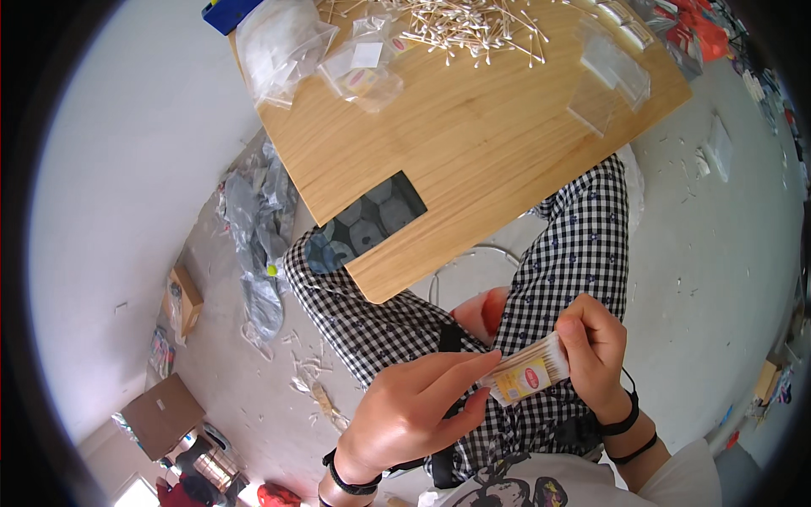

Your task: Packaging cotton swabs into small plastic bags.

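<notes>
Left fingers [452, 372] and right fingers [574, 342] pinch opposite ends of the cotton-swab packet [525, 378], toward five o'clock, above the lap [528, 428]; probably light, slippery, snappable (no hard squeezing), best held by its ends.

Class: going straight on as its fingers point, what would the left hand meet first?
The left hand most likely meets the packet of cotton swabs first, right at the fingertips; depth leaves contact unclear.
</notes>
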### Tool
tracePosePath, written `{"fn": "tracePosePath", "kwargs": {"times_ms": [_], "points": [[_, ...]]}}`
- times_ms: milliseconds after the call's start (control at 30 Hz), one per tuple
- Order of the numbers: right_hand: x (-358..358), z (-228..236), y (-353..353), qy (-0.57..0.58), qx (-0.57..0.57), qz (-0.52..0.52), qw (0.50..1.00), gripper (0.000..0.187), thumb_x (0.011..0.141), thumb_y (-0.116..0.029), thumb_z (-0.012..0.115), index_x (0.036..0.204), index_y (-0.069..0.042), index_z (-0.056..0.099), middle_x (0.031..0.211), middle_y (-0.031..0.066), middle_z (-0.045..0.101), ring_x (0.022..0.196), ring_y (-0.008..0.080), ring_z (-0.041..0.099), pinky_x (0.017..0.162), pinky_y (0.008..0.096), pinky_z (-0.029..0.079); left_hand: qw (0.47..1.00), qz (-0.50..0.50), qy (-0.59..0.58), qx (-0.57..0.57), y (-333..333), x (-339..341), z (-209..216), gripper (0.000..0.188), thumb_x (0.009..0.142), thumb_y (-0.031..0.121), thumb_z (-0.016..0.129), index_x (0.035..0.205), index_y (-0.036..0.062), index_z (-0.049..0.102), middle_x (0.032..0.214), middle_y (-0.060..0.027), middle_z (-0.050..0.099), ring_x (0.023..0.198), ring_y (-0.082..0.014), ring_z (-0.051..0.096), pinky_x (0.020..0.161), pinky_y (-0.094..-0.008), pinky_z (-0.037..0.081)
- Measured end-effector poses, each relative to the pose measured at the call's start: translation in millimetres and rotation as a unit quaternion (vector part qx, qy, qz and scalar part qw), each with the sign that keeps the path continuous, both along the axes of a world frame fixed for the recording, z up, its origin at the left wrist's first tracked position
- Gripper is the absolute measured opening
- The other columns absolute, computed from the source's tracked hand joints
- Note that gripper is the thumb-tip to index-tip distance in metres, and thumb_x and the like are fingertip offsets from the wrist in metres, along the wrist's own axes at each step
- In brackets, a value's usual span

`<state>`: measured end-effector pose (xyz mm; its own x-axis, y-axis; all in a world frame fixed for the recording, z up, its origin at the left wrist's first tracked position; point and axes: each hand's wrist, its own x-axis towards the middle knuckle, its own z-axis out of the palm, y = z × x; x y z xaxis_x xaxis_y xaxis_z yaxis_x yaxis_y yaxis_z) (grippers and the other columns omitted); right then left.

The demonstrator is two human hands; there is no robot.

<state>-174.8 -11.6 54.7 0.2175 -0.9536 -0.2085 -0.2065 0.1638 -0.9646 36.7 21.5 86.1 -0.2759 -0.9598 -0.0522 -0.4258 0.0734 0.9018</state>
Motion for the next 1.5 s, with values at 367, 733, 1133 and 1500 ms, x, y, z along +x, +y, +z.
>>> {"fn": "tracePosePath", "kwargs": {"times_ms": [367, 733, 1133, 1500], "points": [[7.3, 4.0, 2.3, 0.019, 0.000, 0.029, 0.999, 0.021, 0.091, -0.013, 0.057, 0.074, -0.001, 0.056, 0.057, 0.0011, 0.051, 0.051, 0.0038, 0.044, 0.046, 0.0201, 0.032, 0.983, -0.068, -0.153, -0.077, -6.8, -11.4, 1.6, 0.042, 0.063, -0.002, 0.068, 0.105, -0.0013, 0.060, 0.075, -0.0091, 0.062, 0.061, -0.0225, 0.062, 0.051, -0.0312, 0.050], [-3.1, -7.7, 3.6, -0.045, -0.001, -0.021, 0.999, 0.024, 0.094, -0.017, 0.053, 0.075, -0.003, 0.053, 0.059, -0.0027, 0.047, 0.050, 0.0026, 0.038, 0.046, 0.0194, 0.029, 0.985, 0.038, 0.119, 0.121, -0.3, -2.7, -11.0, 0.037, 0.070, -0.011, 0.066, 0.106, -0.0033, 0.059, 0.094, -0.0131, 0.067, 0.083, -0.0203, 0.066, 0.074, -0.0288, 0.054], [-2.5, -17.3, 6.8, -0.050, -0.054, -0.089, 0.993, 0.024, 0.094, -0.016, 0.051, 0.075, -0.003, 0.051, 0.065, -0.0020, 0.047, 0.054, 0.0035, 0.039, 0.049, 0.0193, 0.031, 0.942, 0.198, 0.249, 0.104, 22.1, -36.5, -15.5, 0.033, 0.072, -0.007, 0.072, 0.099, -0.0032, 0.054, 0.108, -0.0175, 0.061, 0.099, -0.0234, 0.062, 0.084, -0.0320, 0.051], [5.9, -2.8, 4.5, -0.032, -0.057, -0.024, 0.998, 0.020, 0.090, -0.011, 0.057, 0.073, -0.001, 0.056, 0.059, 0.0004, 0.051, 0.050, 0.0043, 0.044, 0.047, 0.0198, 0.032, 0.923, 0.183, 0.272, 0.202, 21.2, -38.3, -25.7, 0.022, 0.084, 0.001, 0.063, 0.105, -0.0042, 0.058, 0.100, -0.0090, 0.063, 0.090, -0.0122, 0.060, 0.081, -0.0234, 0.048]]}}
